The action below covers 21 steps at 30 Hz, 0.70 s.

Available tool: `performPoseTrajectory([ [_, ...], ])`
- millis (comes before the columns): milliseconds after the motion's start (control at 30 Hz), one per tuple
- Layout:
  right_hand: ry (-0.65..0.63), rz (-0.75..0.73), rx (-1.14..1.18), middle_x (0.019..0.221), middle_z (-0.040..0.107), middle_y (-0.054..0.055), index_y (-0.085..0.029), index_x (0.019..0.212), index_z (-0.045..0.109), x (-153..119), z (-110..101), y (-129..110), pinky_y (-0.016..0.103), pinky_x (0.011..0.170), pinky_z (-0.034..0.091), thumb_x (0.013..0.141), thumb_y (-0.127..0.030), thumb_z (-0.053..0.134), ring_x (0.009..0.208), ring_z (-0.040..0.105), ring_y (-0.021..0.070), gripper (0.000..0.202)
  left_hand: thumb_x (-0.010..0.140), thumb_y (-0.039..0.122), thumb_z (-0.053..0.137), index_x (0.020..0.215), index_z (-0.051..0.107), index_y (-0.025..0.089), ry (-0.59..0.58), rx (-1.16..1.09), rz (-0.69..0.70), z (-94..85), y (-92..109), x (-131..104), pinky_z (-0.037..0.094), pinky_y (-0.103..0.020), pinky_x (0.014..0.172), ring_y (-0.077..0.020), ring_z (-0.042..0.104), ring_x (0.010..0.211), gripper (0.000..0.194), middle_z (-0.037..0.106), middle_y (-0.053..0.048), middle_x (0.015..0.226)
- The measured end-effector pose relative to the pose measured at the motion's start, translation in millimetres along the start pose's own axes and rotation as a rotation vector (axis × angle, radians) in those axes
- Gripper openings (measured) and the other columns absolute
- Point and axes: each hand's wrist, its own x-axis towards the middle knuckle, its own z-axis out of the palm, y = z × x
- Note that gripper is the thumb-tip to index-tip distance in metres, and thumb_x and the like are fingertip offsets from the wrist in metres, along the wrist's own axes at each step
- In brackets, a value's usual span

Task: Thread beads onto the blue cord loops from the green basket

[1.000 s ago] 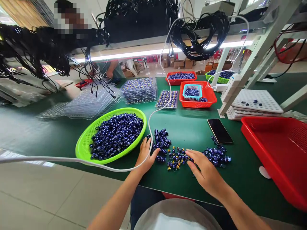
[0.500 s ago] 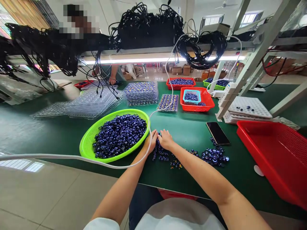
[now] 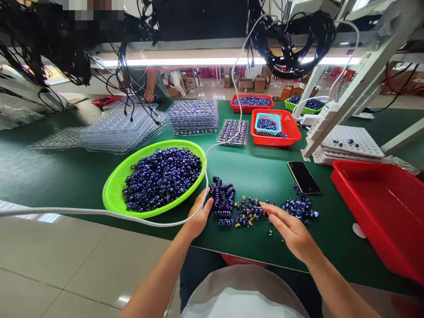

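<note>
My left hand (image 3: 199, 215) rests on the table with its fingers stretched along the left side of stacked rows of shiny dark-blue ring-like pieces (image 3: 224, 199). It holds nothing that I can see. Fingers extended, my right hand (image 3: 289, 227) is beside a loose scatter of blue and gold pieces (image 3: 249, 211), fingertips at its right edge. Behind that hand lies a further heap of dark-blue pieces (image 3: 300, 207). A green basket (image 3: 111, 194) full of dark-blue pieces (image 3: 164, 179) stands left of my left hand.
A white cable (image 3: 132, 217) crosses over the basket's front and my left hand. A phone (image 3: 304, 177) and a large red tray (image 3: 374, 212) lie right. Further back are clear plastic trays (image 3: 119, 130), a filled tray (image 3: 232, 132) and a red basket (image 3: 291, 132). Black cables hang overhead.
My hands have parted. The right hand has moved right and toward me, from the rows to the loose pieces; the left has drawn slightly back. The rows are now uncovered, and the view has tilted down.
</note>
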Motion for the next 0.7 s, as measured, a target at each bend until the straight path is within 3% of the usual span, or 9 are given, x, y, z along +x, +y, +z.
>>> performPoseTrajectory([
  [67,0.041,0.038,-0.029,0.132,0.066,0.004,-0.03,0.124,0.066,-26,-6,16,0.043,0.108,0.047,0.098,-0.046,0.047,0.123,0.062,0.0242,0.036,0.096,0.052,0.042,0.145,0.045,0.015,0.089,0.001,-0.045,14.1,1,-10,0.02,-0.047,0.124,-0.0289,0.032,0.147,0.062,0.041,-0.014,0.156],
  [200,0.242,0.042,-0.06,0.117,0.073,0.005,-0.027,0.116,0.068,-54,5,38,0.038,0.095,0.057,0.096,-0.04,0.053,0.107,0.07,0.0229,0.029,0.098,0.05,0.041,0.145,0.044,0.019,0.225,-0.08,-0.121,39.9,13,-10,0.022,-0.046,0.123,-0.029,0.034,0.146,0.057,0.043,-0.011,0.155],
  [267,0.365,0.006,-0.114,0.112,0.074,0.005,-0.026,0.116,0.067,-60,9,44,0.036,0.092,0.058,0.095,-0.035,0.055,0.103,0.071,0.0223,0.026,0.099,0.048,0.039,0.146,0.043,0.018,0.265,-0.082,-0.142,42.2,22,-11,0.025,-0.047,0.123,-0.0292,0.037,0.145,0.056,0.044,-0.012,0.154],
  [333,0.467,-0.058,-0.211,0.106,0.074,0.005,-0.026,0.113,0.067,-61,10,48,0.035,0.086,0.058,0.094,-0.03,0.055,0.096,0.071,0.0217,0.022,0.099,0.045,0.039,0.146,0.042,0.018,0.307,-0.003,-0.072,39.8,33,-17,0.024,-0.048,0.123,-0.0292,0.034,0.146,0.054,0.041,-0.012,0.155],
  [400,0.489,-0.136,-0.326,0.1,0.073,0.005,-0.025,0.108,0.067,-56,10,50,0.035,0.08,0.057,0.094,-0.025,0.054,0.09,0.069,0.0215,0.019,0.099,0.038,0.044,0.145,0.043,0.022,0.254,0.092,0.113,39.1,43,-27,0.025,-0.049,0.123,-0.0282,0.035,0.146,0.049,0.042,-0.011,0.155],
  [533,0.343,-0.199,-0.584,0.097,0.068,0.008,-0.021,0.108,0.066,-28,18,46,0.04,0.081,0.054,0.095,-0.02,0.052,0.092,0.062,0.0246,0.019,0.092,0.022,0.058,0.134,0.052,0.025,-0.012,0.17,0.497,58.0,58,-47,0.04,-0.055,0.114,-0.0306,0.045,0.139,0.042,0.057,-0.011,0.141],
  [700,0.281,-0.142,-0.909,0.091,0.064,0.012,-0.016,0.094,0.068,6,38,37,0.044,0.077,0.051,0.091,-0.017,0.058,0.088,0.055,0.0287,0.01,0.088,0.009,0.06,0.127,0.056,0.02,-0.025,0.133,0.561,87.1,59,-58,0.041,-0.058,0.112,-0.0304,0.046,0.137,0.041,0.061,-0.013,0.133],
])
